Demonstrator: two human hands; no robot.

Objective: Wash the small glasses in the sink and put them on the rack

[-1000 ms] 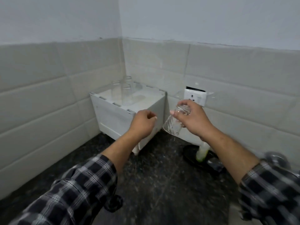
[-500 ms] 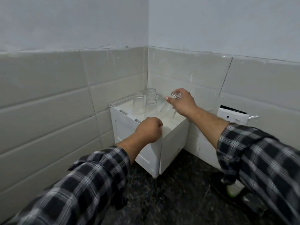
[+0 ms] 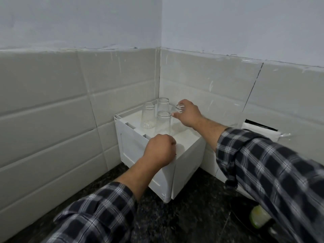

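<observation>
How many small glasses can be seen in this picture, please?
4. Three stand upside down on the white rack: back left, back corner, front. The fourth is in the right hand, partly hidden.

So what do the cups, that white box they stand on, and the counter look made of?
The cups look like clear glass: you see the box through them, with bright rims. The box looks like smooth white plastic, with thin moulded panels and a slotted edge. The counter looks like dark speckled polished stone, possibly granite.
</observation>
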